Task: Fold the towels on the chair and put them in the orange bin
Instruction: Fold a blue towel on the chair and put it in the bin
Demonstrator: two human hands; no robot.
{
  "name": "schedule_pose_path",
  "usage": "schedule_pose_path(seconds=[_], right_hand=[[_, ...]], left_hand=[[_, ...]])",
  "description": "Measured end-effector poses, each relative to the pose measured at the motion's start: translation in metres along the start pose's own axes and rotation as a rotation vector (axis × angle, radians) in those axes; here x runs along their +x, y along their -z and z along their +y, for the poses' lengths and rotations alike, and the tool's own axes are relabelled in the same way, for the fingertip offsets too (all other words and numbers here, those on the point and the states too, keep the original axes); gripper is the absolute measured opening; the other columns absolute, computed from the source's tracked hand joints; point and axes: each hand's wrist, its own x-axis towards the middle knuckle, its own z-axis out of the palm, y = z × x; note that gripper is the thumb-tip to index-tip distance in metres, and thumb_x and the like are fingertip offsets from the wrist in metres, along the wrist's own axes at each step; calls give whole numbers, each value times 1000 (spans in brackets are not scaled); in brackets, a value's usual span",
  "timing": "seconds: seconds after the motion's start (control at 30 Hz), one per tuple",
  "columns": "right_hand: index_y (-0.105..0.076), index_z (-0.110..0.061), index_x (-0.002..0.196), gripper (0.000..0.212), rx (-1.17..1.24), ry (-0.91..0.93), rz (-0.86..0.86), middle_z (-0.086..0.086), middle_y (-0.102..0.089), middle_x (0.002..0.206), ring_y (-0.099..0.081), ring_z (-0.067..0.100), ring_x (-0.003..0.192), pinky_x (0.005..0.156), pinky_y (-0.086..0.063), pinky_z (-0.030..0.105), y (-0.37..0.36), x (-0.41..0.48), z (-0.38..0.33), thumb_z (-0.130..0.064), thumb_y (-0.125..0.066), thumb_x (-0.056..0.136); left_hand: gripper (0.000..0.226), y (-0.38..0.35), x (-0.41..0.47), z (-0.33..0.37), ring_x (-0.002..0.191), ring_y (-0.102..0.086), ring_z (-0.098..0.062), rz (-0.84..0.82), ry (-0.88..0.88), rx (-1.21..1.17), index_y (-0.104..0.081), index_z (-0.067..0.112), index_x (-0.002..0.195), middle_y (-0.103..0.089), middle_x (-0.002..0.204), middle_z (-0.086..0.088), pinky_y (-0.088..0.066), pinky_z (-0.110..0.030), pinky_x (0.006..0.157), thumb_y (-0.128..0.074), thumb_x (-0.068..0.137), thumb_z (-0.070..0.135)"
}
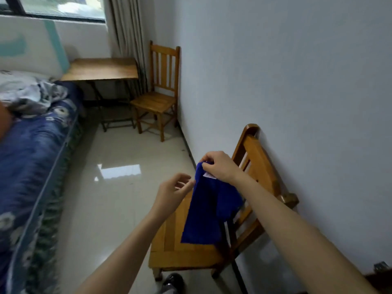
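1. Towel (209, 211) hangs blue and limp from the right hand (219, 165), whose thumb and fingers are closed in a pinch on its top corner; a white tag or label shows just under that pinch
2. Just left of and a little below the right hand, the left hand (172, 193) is half open, fingers loosely curled and holding nothing, its fingertips (187, 181) close to the towel's upper left edge but, as far as I can tell, not yet on it
3. Below both hands the cloth drapes down in soft folds, its bottom edge reaching the seat of the wooden chair (169, 242) that stands against the wall on the right-hand side
4. Judging by the drape, the towel is light, soft and floppy, with no stiffness of its own; it should not slip from a pinch, and nothing about it is fragile
5. Best hold, I judge, is a second pinch by the left hand on the matching top corner, so the upper edge can be pulled taut and the cloth hangs flat before folding
6. Held by one corner only, it will likely twist and bunch
7. Further out from the left hand lie the bed (31, 155) and tiled floor; a second chair (158, 98) stands well beyond the hands
8. No orange bin is in view
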Motion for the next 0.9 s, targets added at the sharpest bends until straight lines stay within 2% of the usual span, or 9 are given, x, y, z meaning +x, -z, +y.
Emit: schedule_pose_path(seconds=[0.1,0.2,0.33,0.43,0.5,0.63,0.73,0.87,0.9], right_hand=[[-62,-5,108,21,-7,68,-69,9,-64,103,-54,11,88,73,-43,16,-23,1,-17,-10,-49,92],[-63,-5,107,21,25,113,-97,5,-62,98,-54,11,88,78,-44,19,-26,5,-31,-9,-49,91],[-64,-8,103,18,116,76,-97,-1,-61,90,-54,5,78,67,-44,9,-14,6,-32,-7,-50,91],[-63,-12,99,15,141,44,-99,-1,-61,89,-55,5,77,65,-45,10,-4,9,-30,-8,-50,92],[-62,-14,98,14,118,41,-111,-1,-61,88,-55,5,77,66,-44,11,0,11,-28,-9,-51,92],[-59,-13,106,15,63,-9,-177,-5,-60,82,-56,6,76,65,-43,12,-4,10,-22,-13,-54,92],[-58,-13,110,19,51,-63,-262,-1,-60,95,-59,12,87,70,-48,15,-16,10,-21,-14,-55,91],[-58,-19,92,4,66,-85,-245,-4,-60,88,-57,12,84,67,-42,15,-22,13,-21,-16,-56,91],[-58,-21,87,6,82,-100,-223,-4,-60,85,-57,11,81,66,-41,15,-21,15,-21,-17,-56,91]], left_hand=[[17,11,-14,-7,77,-57,2,-1,57,61,-53,27,102,-56,85,20,-47,-10,60,-61,87,27],[15,21,-14,-16,77,-57,-4,64,75,111,-56,24,97,-57,83,14,-47,-12,65,-62,87,16],[10,32,-15,-38,76,-57,-10,80,134,177,-64,13,92,-59,78,6,-43,-12,65,-57,87,6],[13,46,-10,-51,79,-59,-19,-7,160,207,-60,19,84,-62,78,1,-50,-27,71,-55,89,9],[18,60,-4,-49,79,-60,-19,-30,174,151,-55,23,83,-62,80,-1,-50,-27,69,-49,93,10],[11,91,17,-34,73,-58,-15,90,101,86,-52,16,92,-60,79,-1,-44,-19,60,-43,96,11],[9,106,34,-23,69,-52,-10,131,12,107,-52,12,93,-55,76,1,-38,-18,59,-44,95,10],[9,124,51,-13,72,-53,-12,157,-100,113,-53,13,92,-55,77,3,-42,-22,64,-46,94,8],[10,129,56,-12,72,-53,-11,160,-128,117,-53,14,91,-55,76,4,-42,-21,64,-46,94,8]])
